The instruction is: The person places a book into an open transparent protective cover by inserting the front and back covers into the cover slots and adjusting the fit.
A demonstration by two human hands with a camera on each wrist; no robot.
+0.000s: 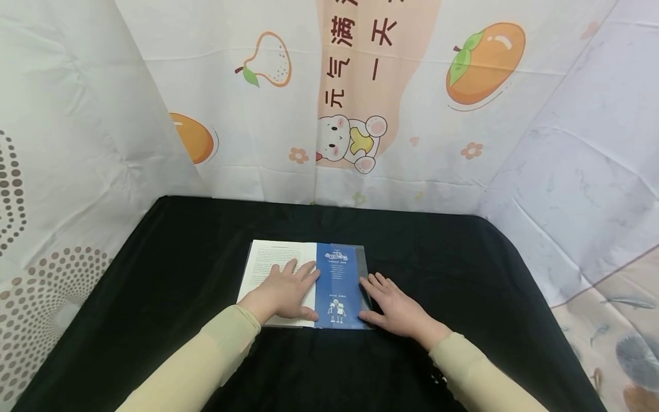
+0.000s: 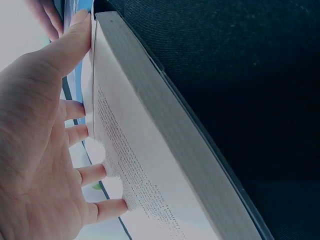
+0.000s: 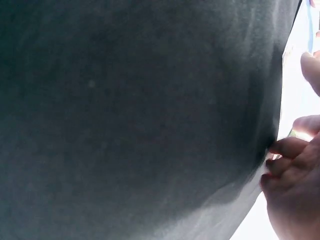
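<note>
An open book [image 1: 265, 260] lies on the black cloth, its printed page on the left and a blue panel [image 1: 334, 286] with white lettering and small figures on the right. My left hand [image 1: 288, 289] rests on the page with fingers spread, the thumb and fingertips reaching the blue panel's edge. In the left wrist view, the thick stack of pages [image 2: 150, 115] shows beside the palm. My right hand [image 1: 393, 306] touches the book's right edge, where a clear plastic cover [image 1: 362, 263] sticks out. The right wrist view shows that hand only partly; its contact with the book is unclear there.
Black cloth [image 1: 206, 252] covers the table around the book. Pale printed curtains [image 1: 412, 154] hang behind it and along both sides. Both sleeves [image 1: 206, 355] reach in from the near edge.
</note>
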